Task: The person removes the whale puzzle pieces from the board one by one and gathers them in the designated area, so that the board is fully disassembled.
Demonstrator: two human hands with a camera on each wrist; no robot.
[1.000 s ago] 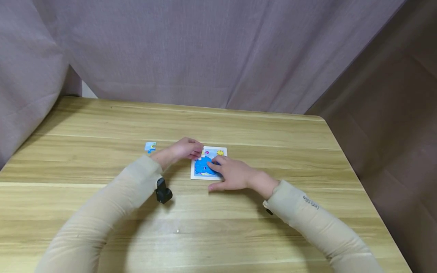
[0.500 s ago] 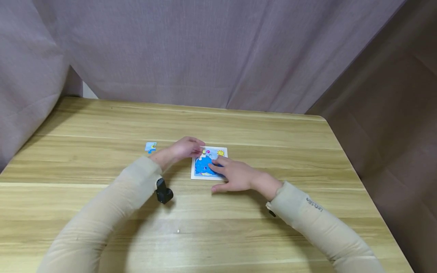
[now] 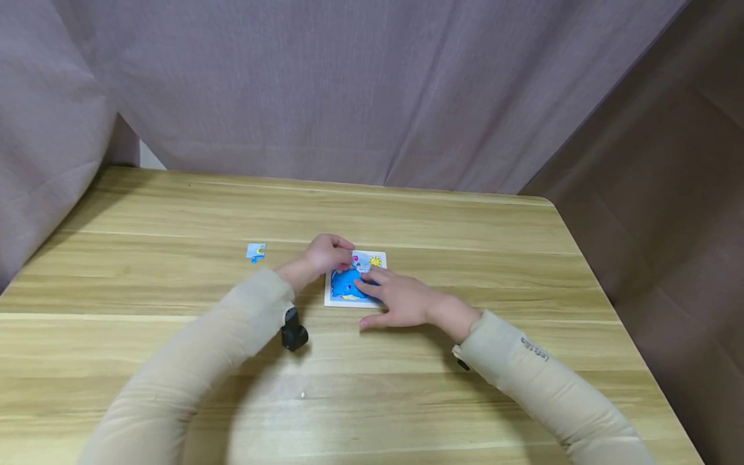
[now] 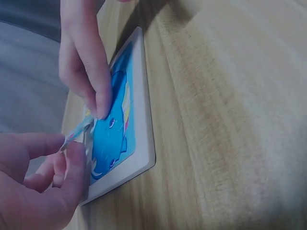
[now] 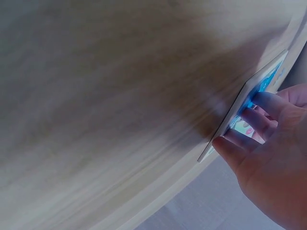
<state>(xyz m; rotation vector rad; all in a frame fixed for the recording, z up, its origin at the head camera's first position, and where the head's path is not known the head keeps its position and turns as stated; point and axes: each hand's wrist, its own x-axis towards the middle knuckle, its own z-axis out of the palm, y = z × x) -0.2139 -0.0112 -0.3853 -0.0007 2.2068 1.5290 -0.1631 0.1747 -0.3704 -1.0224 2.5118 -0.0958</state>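
A puzzle piece (image 4: 79, 128), light blue with a touch of pink, is pinched between the thumb and forefinger of my left hand (image 3: 328, 254). It is tilted above the upper left of a white-framed jigsaw puzzle board (image 4: 147, 129) that shows a blue cartoon animal. My right hand (image 3: 403, 298) lies over the board's right side, its fingertips resting on the picture and its thumb spread near the lower edge. Fingers hide part of the picture. To the left on the table, a loose light-blue puzzle piece (image 3: 256, 251) lies apart from the board.
The wooden table (image 3: 436, 407) runs back to a grey-purple curtain (image 3: 290, 90). A tiny pale speck (image 3: 303, 394) lies on the tabletop in front of the board. A black wrist camera (image 3: 294, 330) hangs below the left sleeve.
My left hand has shifted slightly to the right, further over the board's upper left, with the puzzle piece now visibly lifted at a slant. The right hand has barely moved.
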